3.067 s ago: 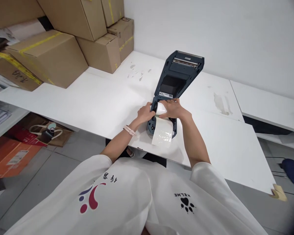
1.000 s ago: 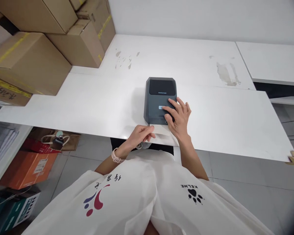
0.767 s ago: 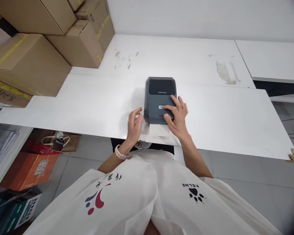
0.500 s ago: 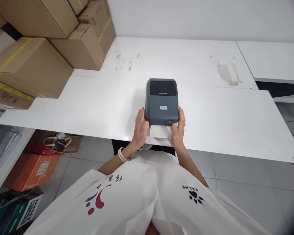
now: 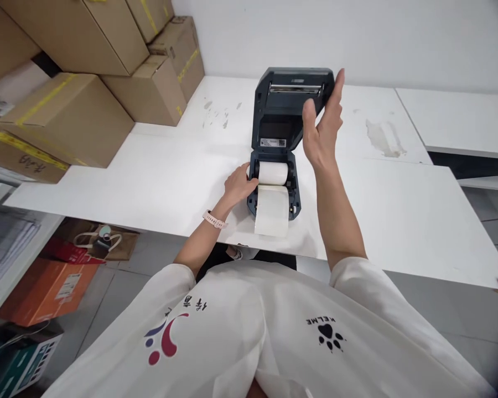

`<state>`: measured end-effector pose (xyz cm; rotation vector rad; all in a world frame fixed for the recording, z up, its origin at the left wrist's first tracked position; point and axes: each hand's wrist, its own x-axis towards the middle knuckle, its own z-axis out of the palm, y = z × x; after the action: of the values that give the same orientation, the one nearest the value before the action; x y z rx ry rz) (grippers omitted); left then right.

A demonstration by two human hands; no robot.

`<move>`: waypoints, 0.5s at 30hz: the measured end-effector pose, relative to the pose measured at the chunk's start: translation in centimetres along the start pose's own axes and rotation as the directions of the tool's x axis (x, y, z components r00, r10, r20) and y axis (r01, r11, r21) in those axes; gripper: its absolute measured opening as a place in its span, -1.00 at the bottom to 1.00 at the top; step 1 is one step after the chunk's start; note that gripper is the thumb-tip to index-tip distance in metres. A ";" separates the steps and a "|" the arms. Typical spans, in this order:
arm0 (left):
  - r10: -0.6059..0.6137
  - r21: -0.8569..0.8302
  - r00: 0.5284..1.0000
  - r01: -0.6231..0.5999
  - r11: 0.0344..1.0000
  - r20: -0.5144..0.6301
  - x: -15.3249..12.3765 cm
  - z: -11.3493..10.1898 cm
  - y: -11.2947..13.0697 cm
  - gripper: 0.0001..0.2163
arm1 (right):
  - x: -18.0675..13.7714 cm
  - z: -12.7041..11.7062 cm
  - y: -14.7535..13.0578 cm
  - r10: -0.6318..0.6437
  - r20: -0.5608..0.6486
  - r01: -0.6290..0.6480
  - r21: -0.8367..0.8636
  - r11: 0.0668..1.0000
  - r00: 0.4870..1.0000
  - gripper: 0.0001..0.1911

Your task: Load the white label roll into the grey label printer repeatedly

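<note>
A dark grey label printer (image 5: 253, 207) stands on the white table with its lid (image 5: 259, 110) raised and tilted back. Inside the base sits a white label roll (image 5: 273, 173), and a strip of label paper (image 5: 273, 213) runs out over the front edge. My left hand (image 5: 239, 185) grips the left side of the base, its thumb over the rim beside the roll. Along the right edge of the lid, my right hand (image 5: 324, 130) has its thumb on the inner side and its fingers stretched up the outside.
Cardboard boxes (image 5: 68, 119) are stacked at the back left of the white table (image 5: 382, 215). A wall (image 5: 357, 38) rises behind it. Below left, an orange box (image 5: 50, 287) and a paper bag (image 5: 126, 240) stand on the floor.
The printer lid, closed before, is now swung up and back, exposing the label roll. My right hand has risen with it; my left hand has shifted up along the base.
</note>
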<state>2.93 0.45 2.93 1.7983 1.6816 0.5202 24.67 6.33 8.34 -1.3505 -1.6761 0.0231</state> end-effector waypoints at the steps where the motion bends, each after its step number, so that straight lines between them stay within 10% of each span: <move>1: -0.020 0.033 1.000 0.019 0.999 0.016 0.1 0.1 0.1 -0.38 | 0.8 0.0 0.4 -0.019 0.027 0.019 -0.001 1.000 0.999 -0.15; 6: -0.024 0.165 0.999 0.029 0.986 -0.032 0.6 0.7 0.5 -0.44 | 0.6 -1.2 -0.2 -0.122 -0.005 0.121 -0.098 0.988 0.992 -0.26; 9: -0.013 0.202 0.999 0.020 0.979 -0.034 0.7 1.0 0.4 -0.45 | -1.9 -1.3 -1.9 -0.127 0.229 0.159 -0.129 0.979 0.965 -0.47; 12: -0.006 0.200 0.999 0.014 0.980 -0.040 0.7 1.1 0.2 -0.45 | -3.9 0.2 -2.9 -0.048 0.667 0.223 -0.179 0.958 0.743 -0.49; 15: -0.006 0.177 0.999 0.014 0.984 -0.045 0.7 1.1 0.1 -0.45 | -4.4 2.4 -2.9 0.068 0.822 0.299 -0.281 0.912 0.565 -0.29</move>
<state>3.79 0.93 2.08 1.9145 1.8157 0.4193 20.62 3.04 5.80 -1.6506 -2.6948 0.3014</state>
